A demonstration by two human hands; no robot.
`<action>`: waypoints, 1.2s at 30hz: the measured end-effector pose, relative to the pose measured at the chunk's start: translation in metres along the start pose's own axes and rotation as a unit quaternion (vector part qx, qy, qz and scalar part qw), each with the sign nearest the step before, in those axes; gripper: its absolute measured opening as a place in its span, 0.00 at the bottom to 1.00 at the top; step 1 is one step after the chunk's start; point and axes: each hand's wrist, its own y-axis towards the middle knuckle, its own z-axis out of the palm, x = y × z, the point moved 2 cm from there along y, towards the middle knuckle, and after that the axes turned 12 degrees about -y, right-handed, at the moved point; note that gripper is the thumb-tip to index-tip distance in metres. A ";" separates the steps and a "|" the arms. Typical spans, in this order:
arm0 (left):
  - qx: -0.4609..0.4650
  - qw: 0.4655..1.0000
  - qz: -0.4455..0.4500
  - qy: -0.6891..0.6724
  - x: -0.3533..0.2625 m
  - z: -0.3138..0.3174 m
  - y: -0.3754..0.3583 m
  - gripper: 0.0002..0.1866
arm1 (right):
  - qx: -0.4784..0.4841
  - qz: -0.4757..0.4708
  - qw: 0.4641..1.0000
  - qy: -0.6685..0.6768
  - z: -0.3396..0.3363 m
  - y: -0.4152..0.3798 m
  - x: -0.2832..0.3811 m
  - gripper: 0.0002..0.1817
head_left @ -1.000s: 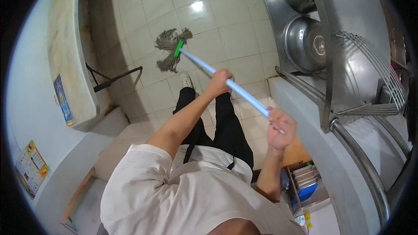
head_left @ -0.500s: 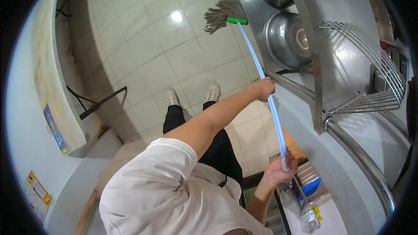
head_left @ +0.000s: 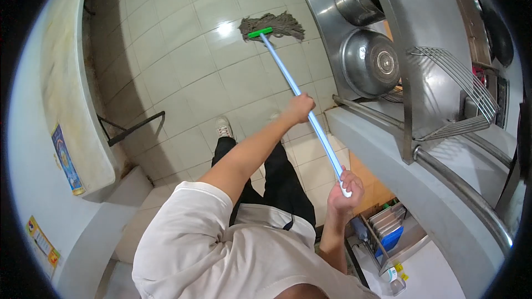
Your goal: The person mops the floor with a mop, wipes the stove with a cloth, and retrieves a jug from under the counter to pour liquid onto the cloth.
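A mop with a pale blue handle (head_left: 284, 71) slants across the view. Its grey string head (head_left: 285, 25) lies spread on the tiled floor, below a green clamp (head_left: 260, 32). My left hand (head_left: 302, 108) is wrapped round the middle of the handle. Near its top end, my right hand (head_left: 346, 191) grips the handle with the fingers curled and the white tip showing by the thumb.
To the right stands a steel rack with a large metal basin (head_left: 370, 63), a pot (head_left: 357, 3) and a wire shelf (head_left: 454, 91). A white table (head_left: 83, 133) with dark legs is at left. Trays and a blue item (head_left: 390, 241) sit lower right.
The mop head has swung left over the floor, away from the steel rack, and its strings now trail to the right. Both hands have moved left with the handle.
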 end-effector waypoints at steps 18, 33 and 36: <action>0.031 0.994 0.004 -0.104 -0.070 0.068 -0.094 0.09 | 0.022 0.114 0.990 0.078 -0.094 0.006 0.065 0.16; 0.316 0.933 0.173 -0.017 -0.193 0.186 0.020 0.09 | -0.279 0.032 0.953 0.117 -0.183 -0.084 0.038 0.14; 0.280 0.946 0.162 -0.004 -0.181 0.183 0.008 0.09 | -0.269 0.036 0.960 0.063 -0.167 -0.091 0.035 0.15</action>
